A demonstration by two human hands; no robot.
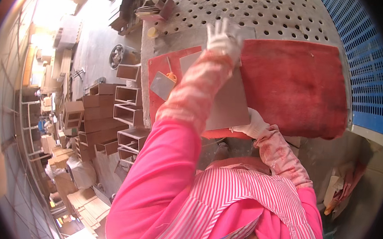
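Observation:
My left hand (224, 38), in a white work glove, reaches over the far edge of a flat grey panel (230, 100). Its fingers are spread and slightly blurred, with nothing plainly held in them. At the panel's near right corner, my gloved right hand (255, 124) grips the edge; some of its fingers are hidden. The panel lies on a red cloth (291, 86) and is partly covered by my left forearm. Left of that forearm, a smaller grey plate (162, 86) rests on the cloth beside a small orange item (172, 77).
Beyond the cloth stretches a worktop with many holes (287, 15). Cardboard pieces (157, 9) sit at its far left corner. Open boxes (128, 96) are stacked left of the table, near a round bin (118, 56). A blue slatted panel (364, 56) borders the right.

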